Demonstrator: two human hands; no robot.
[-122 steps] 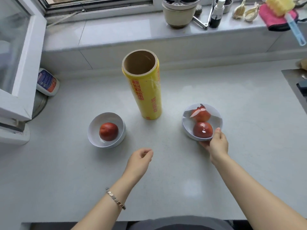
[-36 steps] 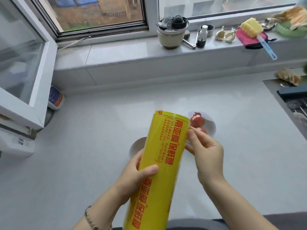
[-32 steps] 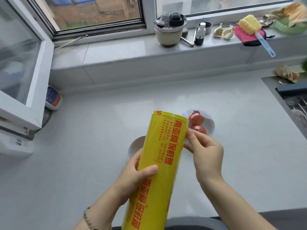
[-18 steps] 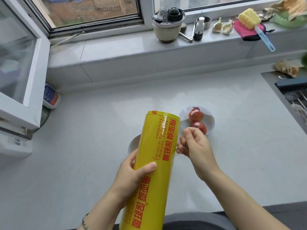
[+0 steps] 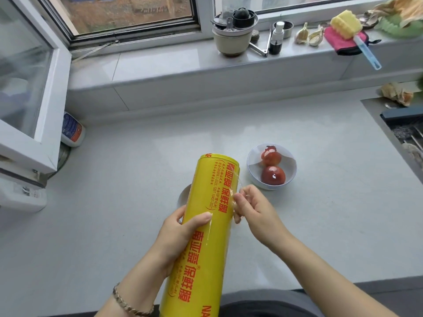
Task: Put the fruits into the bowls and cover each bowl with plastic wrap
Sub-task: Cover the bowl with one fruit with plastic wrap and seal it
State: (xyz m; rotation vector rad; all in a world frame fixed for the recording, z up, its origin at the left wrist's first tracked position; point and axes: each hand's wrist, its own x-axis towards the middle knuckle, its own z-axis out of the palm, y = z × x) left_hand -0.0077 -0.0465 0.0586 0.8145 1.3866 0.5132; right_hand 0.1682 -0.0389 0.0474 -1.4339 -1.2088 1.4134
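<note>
Roll: a large yellow cylinder of plastic wrap with red lettering is held tilted above the pale grey stone counter. Its far end leans toward the bowls and its near end runs off the bottom of the view.
Left hand: the left hand wraps round the roll's middle from the left, thumb laid across the front, fingers hidden behind.
Right hand: the right hand is just right of the roll with its fingers curled. The thumb and fingertips seem to pinch the loose film edge, though the film is see-through and hard to make out.
Film: a thin clear strip of film glints between the roll's right side and the right hand.
Right bowl: a round white bowl sits on the counter beyond the right hand and holds two glossy red fruits, one behind the other.
Left bowl: only a sliver of a second white bowl shows left of the roll; its contents are hidden.
Windowsill: a beige pot, a small spray bottle, a pink cloth and a yellow sponge brush with a blue handle.
</note>
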